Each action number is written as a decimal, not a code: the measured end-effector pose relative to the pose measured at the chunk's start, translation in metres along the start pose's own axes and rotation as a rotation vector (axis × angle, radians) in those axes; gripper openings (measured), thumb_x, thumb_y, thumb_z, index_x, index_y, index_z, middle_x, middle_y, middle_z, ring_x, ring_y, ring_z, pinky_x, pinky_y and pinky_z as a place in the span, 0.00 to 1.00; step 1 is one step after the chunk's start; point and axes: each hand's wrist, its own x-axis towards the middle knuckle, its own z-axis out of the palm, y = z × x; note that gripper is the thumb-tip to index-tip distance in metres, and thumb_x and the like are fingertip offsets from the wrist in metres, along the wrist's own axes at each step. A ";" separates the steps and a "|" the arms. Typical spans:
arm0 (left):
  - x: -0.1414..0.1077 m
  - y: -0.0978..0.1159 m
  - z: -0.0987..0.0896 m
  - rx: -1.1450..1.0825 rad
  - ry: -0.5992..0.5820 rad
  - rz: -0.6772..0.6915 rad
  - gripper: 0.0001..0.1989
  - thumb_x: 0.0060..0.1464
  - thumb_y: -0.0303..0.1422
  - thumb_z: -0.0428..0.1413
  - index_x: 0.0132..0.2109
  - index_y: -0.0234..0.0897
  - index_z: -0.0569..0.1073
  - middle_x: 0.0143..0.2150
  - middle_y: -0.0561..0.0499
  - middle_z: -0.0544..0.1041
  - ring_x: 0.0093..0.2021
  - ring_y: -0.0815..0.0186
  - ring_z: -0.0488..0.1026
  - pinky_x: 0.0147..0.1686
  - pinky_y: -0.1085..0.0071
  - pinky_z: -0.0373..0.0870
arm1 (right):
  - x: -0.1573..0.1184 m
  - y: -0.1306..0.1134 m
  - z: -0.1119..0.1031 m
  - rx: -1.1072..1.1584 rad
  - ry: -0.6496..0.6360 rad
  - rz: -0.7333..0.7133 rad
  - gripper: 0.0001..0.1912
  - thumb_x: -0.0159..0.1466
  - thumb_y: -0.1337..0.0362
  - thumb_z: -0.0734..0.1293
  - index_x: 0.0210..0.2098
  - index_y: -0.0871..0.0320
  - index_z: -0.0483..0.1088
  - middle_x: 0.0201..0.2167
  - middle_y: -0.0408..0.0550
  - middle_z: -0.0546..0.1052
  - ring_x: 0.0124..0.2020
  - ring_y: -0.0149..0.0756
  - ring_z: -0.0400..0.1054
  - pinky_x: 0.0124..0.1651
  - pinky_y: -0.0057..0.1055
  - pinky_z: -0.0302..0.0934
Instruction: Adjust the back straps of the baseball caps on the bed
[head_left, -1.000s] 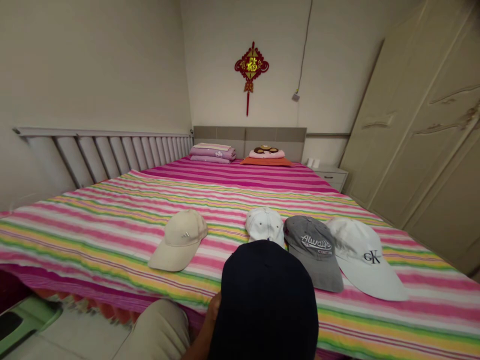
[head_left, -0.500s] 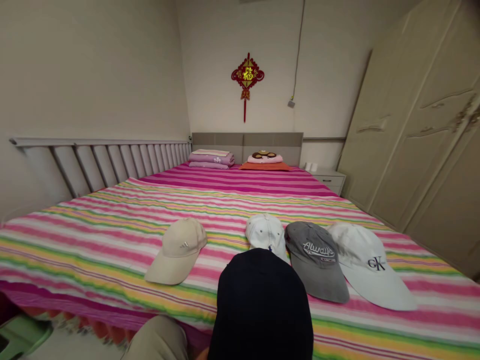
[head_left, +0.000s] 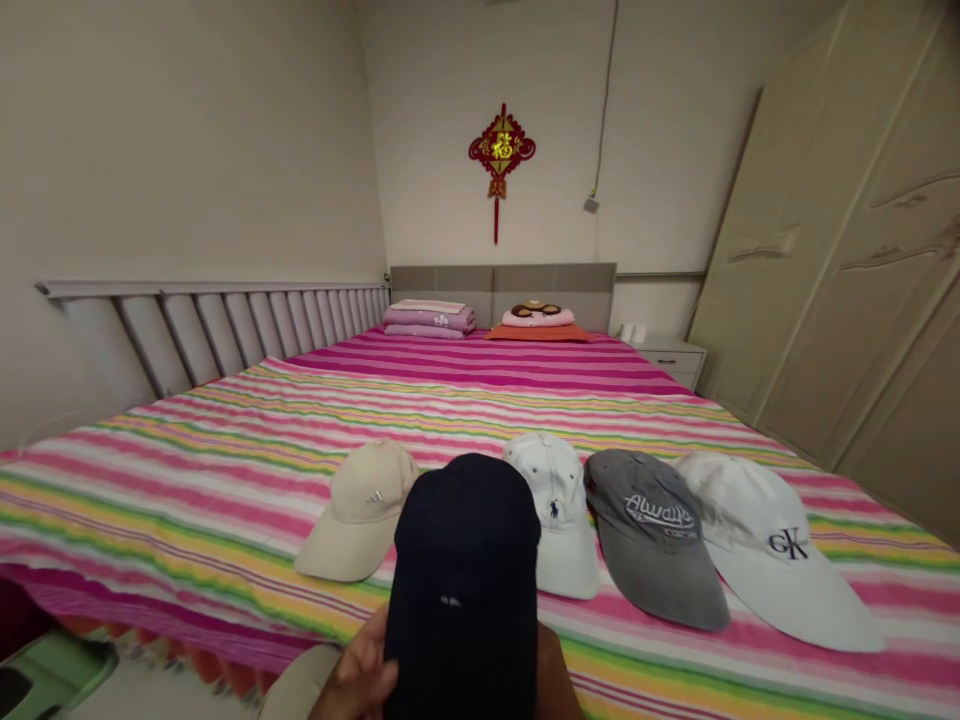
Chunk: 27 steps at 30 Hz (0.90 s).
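Note:
A dark navy baseball cap (head_left: 466, 560) is held up in front of me, with a small pale mark on its front. My left hand (head_left: 361, 665) grips its left edge, thumb in front and the other fingers partly behind. On the opposite side, my right hand (head_left: 556, 675) shows only in part; its fingers are hidden by the cap. Behind lie a beige cap (head_left: 364, 505) to the left, a white cap with a small dark logo (head_left: 559, 530), a grey cap with white lettering (head_left: 652, 535), and a white cap with black letters (head_left: 772, 540) at the right.
The caps lie on a striped sheet (head_left: 225, 500) over the bed. Folded bedding (head_left: 427, 320) and a pink and orange pile (head_left: 536, 325) are by the headboard (head_left: 555, 285). A white nightstand (head_left: 671, 360) and wardrobe (head_left: 810, 300) stand right, a green stool (head_left: 60, 670) lower left.
The navy cap has moved left and its marked front now shows. It now uncovers more of the white cap and overlaps the beige cap's edge. Both my hands have come into clearer view.

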 end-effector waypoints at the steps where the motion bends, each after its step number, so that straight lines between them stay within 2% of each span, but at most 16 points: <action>1: 0.008 0.006 0.001 -0.014 0.025 0.030 0.31 0.40 0.31 0.61 0.54 0.49 0.66 0.49 0.51 0.73 0.55 0.55 0.63 0.52 0.62 0.63 | 0.001 0.001 0.002 -0.018 -0.022 -0.038 0.12 0.64 0.60 0.55 0.34 0.55 0.69 0.31 0.46 0.74 0.28 0.33 0.67 0.30 0.27 0.62; 3: 0.028 0.017 0.005 -0.042 0.055 0.090 0.31 0.41 0.26 0.59 0.55 0.47 0.64 0.51 0.51 0.72 0.55 0.57 0.63 0.54 0.64 0.61 | 0.000 0.002 0.004 -0.085 -0.061 -0.124 0.14 0.64 0.63 0.53 0.34 0.55 0.68 0.28 0.47 0.74 0.26 0.34 0.68 0.27 0.27 0.60; 6: 0.062 0.031 0.007 -0.059 0.019 0.147 0.29 0.44 0.22 0.57 0.55 0.44 0.64 0.51 0.50 0.72 0.54 0.59 0.65 0.54 0.64 0.60 | -0.005 0.007 0.006 -0.204 -0.099 -0.199 0.14 0.64 0.67 0.51 0.33 0.56 0.67 0.23 0.46 0.73 0.22 0.33 0.67 0.24 0.26 0.58; 11: 0.119 0.039 -0.003 -0.086 -0.059 0.170 0.27 0.43 0.20 0.56 0.52 0.39 0.66 0.45 0.49 0.76 0.49 0.61 0.70 0.52 0.67 0.62 | -0.007 0.017 0.007 -0.235 -0.121 -0.202 0.14 0.64 0.67 0.50 0.31 0.56 0.65 0.23 0.45 0.73 0.23 0.32 0.68 0.25 0.25 0.57; 14: 0.142 0.036 -0.006 -0.102 -0.045 0.145 0.28 0.42 0.20 0.56 0.53 0.38 0.65 0.40 0.50 0.78 0.46 0.62 0.72 0.50 0.68 0.64 | -0.006 0.020 0.006 -0.229 -0.115 -0.186 0.14 0.65 0.66 0.50 0.31 0.56 0.64 0.23 0.45 0.72 0.23 0.32 0.67 0.25 0.25 0.57; 21: 0.161 0.025 -0.010 -0.098 0.014 0.089 0.23 0.40 0.19 0.56 0.47 0.36 0.69 0.39 0.50 0.78 0.46 0.62 0.72 0.50 0.68 0.63 | -0.007 0.019 0.007 -0.213 -0.123 -0.172 0.13 0.65 0.67 0.50 0.32 0.56 0.64 0.23 0.45 0.72 0.24 0.32 0.67 0.26 0.25 0.57; 27: 0.155 0.028 -0.012 -0.065 0.035 0.034 0.28 0.39 0.16 0.55 0.50 0.37 0.67 0.38 0.50 0.78 0.39 0.65 0.74 0.44 0.69 0.67 | -0.009 0.021 0.007 -0.201 -0.125 -0.152 0.11 0.64 0.67 0.52 0.32 0.55 0.64 0.24 0.45 0.72 0.25 0.32 0.67 0.26 0.26 0.57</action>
